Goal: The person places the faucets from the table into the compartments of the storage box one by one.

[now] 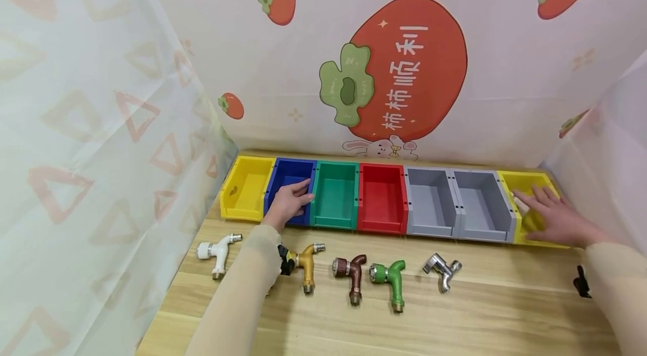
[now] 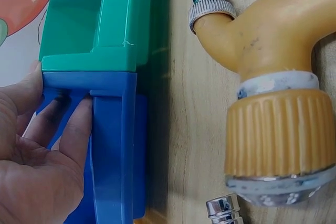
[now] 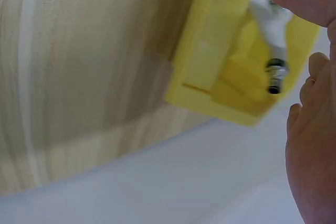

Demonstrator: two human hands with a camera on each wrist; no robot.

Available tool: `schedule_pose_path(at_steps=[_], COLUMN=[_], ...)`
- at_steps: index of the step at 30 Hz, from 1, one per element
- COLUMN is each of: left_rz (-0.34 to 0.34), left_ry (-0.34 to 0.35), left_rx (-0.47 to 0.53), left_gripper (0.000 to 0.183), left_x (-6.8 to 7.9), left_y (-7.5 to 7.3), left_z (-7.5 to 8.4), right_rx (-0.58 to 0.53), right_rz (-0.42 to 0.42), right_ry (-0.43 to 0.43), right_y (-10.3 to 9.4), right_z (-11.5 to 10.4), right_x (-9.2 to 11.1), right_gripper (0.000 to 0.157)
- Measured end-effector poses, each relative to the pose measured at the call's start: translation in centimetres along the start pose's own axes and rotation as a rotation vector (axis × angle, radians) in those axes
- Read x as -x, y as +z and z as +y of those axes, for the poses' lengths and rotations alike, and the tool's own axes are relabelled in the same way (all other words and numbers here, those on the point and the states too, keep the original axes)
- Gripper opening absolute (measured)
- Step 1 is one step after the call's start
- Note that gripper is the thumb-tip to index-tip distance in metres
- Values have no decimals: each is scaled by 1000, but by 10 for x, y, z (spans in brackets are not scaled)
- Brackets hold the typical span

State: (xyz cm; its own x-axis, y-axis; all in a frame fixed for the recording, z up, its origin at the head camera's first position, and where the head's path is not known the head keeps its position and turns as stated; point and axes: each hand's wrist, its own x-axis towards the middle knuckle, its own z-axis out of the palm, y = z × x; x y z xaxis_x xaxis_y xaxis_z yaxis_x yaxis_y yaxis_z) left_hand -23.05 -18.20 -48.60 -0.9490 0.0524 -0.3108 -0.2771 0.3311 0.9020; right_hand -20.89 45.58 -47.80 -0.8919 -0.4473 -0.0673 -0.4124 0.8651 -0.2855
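The right hand (image 1: 556,215), grip spread, no hold evident, should let the white tap (image 3: 272,30) settle in the yellow bin (image 3: 202,66).

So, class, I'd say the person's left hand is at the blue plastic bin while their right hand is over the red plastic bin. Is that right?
Not quite: the right hand is over the yellow plastic bin at the row's right end, as the head view shows. The left hand is indeed at the blue plastic bin.
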Motion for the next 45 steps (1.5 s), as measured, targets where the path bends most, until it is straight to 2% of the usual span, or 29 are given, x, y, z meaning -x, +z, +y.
schedule_pose_path(at_steps=[5,10,14,20,26,33,41,45], left_rz=[-1,-5,-3,-3,-6,-6,-2,-2], left_ry=[-2,-1,2,13,12,8,9,8], left_rx=[-5,-1,-2,-14,-9,-9,-9,-11], left_gripper=[58,58,58,58,58,57,57,57], left_x=[0,0,-1,-2,-3,-5,-5,-4], left_y=[0,0,0,-1,-1,-1,-1,-1], left_z=[1,0,-1,-3,-3,-5,-5,-5], right_rx=[53,105,142,195,206,209,194,167], right_rz=[132,154,168,195,190,142,172,160], right_ry=[-116,-176,-252,-354,-450,-474,-564,-563], right_y=[-7,-11,-4,13,39,67,91,99], right_z=[-18,-47,-70,-100,-123,-143,-160,-166], right_x=[3,2,1,1,4,8,6,8], right_gripper=[113,109,110,110,109,106,101,101])
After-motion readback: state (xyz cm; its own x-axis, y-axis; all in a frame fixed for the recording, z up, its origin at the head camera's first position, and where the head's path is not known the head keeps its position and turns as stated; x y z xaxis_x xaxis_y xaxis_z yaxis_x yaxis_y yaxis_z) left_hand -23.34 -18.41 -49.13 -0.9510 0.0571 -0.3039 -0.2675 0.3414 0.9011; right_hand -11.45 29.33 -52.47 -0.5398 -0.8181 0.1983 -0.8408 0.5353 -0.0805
